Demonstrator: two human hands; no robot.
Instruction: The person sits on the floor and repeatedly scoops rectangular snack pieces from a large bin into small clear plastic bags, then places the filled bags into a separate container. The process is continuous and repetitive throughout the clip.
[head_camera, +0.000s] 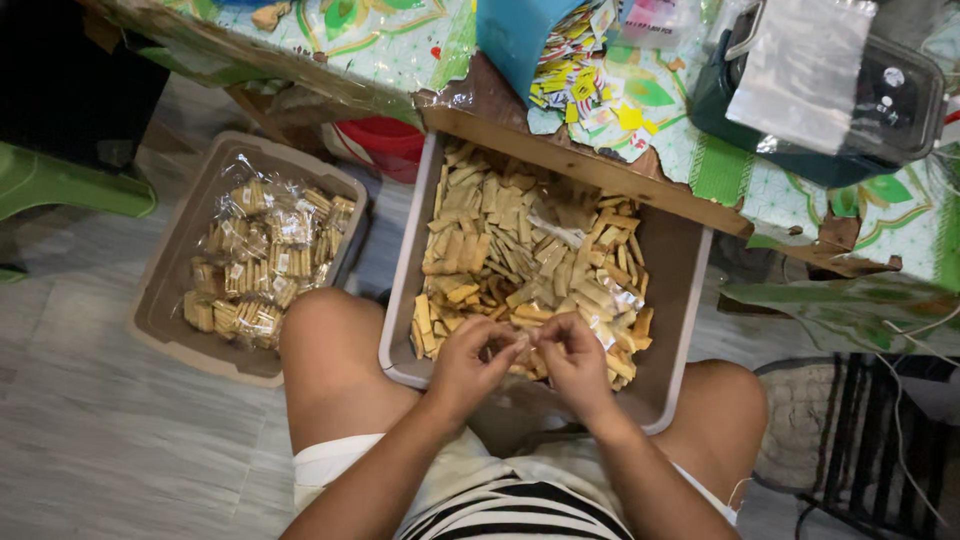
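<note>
pinching flat tan sticks (527, 345), both hands (470, 360) over bin (400, 300)

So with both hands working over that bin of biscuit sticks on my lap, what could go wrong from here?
1. The grey bin rests on the knees, its far end under the table edge; a leg shift might tip it and spill the biscuit sticks.
2. The left hand and right hand meet over the near rim, so dropped pieces could miss the bin.

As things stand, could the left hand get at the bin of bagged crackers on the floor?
Probably yes: the left hand sits just across the left knee from the bin of bagged crackers, which stands open-topped.
</note>
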